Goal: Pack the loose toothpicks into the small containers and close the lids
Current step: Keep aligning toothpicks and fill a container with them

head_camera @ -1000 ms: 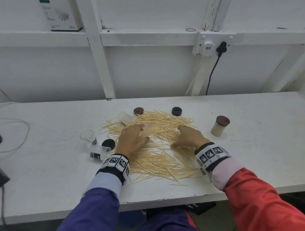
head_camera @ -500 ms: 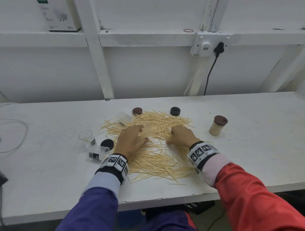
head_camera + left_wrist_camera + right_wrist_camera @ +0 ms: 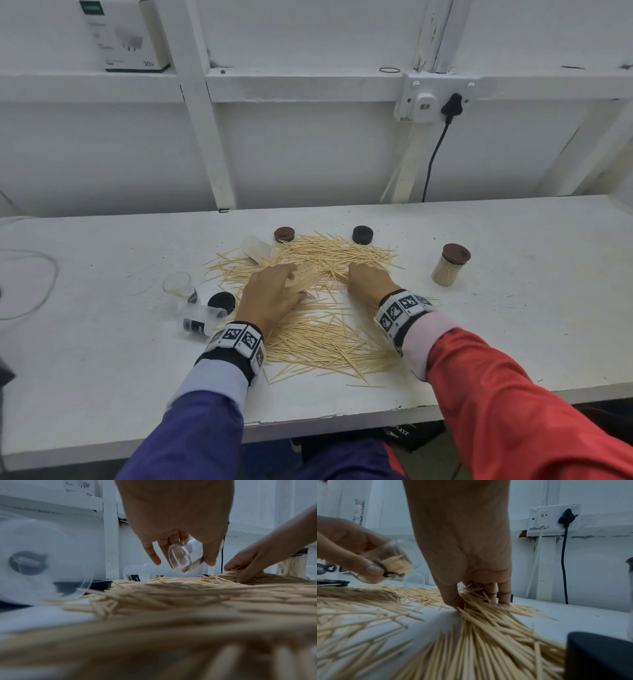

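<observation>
Head view: both hands on toothpick pile (image 3: pixel 318 329).
Left hand (image 3: pixel 270 298) grips tilted clear container (image 3: pixel 181 559); right hand (image 3: pixel 370 281), at 3 o'clock of it, pinches toothpicks.

Workshop-type bench area: a plain white worktable (image 3: pixel 513 308) against a painted framed wall (image 3: pixel 308 154), with surface-mounted socket (image 3: pixel 424 102) and boxed charger (image 3: pixel 126 34) on the ledge.
</observation>
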Demonstrator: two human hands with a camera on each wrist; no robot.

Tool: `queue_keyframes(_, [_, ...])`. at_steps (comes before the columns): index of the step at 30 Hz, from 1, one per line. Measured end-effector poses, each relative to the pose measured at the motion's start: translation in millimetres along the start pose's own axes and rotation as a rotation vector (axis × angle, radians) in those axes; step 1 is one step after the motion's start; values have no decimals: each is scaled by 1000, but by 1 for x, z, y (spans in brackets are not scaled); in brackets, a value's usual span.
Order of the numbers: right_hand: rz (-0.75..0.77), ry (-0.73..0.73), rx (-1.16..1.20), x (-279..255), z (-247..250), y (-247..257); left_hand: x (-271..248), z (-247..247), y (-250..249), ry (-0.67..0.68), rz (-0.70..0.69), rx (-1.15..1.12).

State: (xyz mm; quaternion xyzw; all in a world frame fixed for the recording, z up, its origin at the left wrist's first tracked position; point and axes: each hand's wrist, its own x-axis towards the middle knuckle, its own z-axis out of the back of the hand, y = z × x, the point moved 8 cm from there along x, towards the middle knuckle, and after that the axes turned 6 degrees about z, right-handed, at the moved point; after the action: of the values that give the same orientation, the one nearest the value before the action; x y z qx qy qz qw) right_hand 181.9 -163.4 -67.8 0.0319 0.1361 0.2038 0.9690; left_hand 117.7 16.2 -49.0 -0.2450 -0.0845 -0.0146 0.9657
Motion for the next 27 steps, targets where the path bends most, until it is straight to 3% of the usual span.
queue_keyframes(17, [78,27,56,6,-6,-3,2,-4,3,7,-1,6])
queue_keyframes(21, [95,-32,236,7,7,-3,2,-5,4,12,11,5])
queue_keyframes(27, [168,-146,847,3,32,10,3,-5,5,7,24,-28])
